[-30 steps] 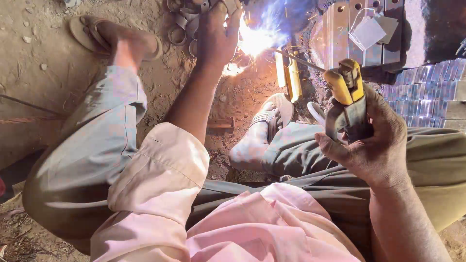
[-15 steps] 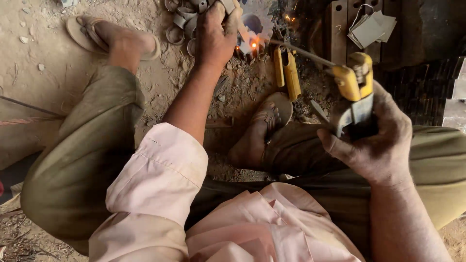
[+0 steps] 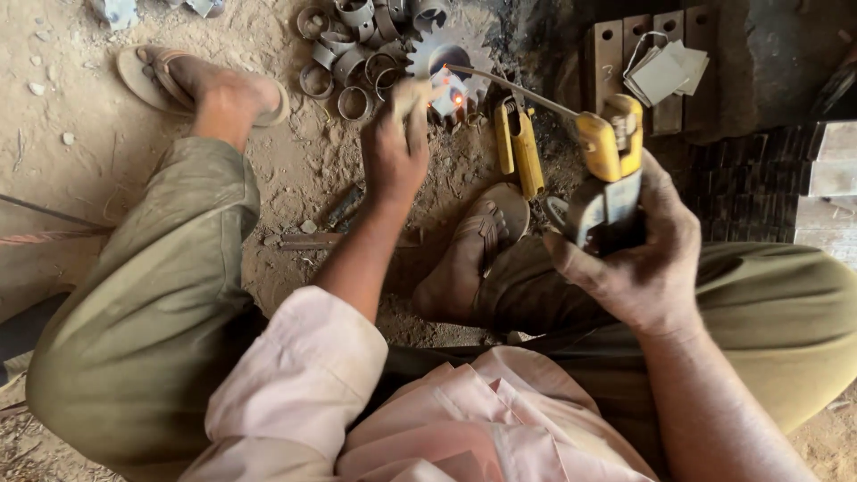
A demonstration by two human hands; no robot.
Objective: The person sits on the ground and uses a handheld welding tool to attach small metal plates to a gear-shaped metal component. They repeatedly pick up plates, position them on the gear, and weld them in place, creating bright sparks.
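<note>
I note my right hand point(image 3: 638, 268) closed on the yellow electrode holder point(image 3: 609, 170), rod tip at the toothed gear point(image 3: 451, 55) on the ground. Left hand point(image 3: 393, 156) loosely curled, holding nothing, beside it. Gear judged heavy, rigid, hot; take its outer teeth.

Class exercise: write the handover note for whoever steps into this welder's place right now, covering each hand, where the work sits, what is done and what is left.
Right hand: gripping the yellow electrode holder; its rod reaches to the gear.
Left hand: raised beside the gear, holding nothing clearly visible.
Gear lies on the ground among metal rings.
Done: a spot on the gear glows orange, no arc now.
Left: cannot tell how much welding remains.
</note>
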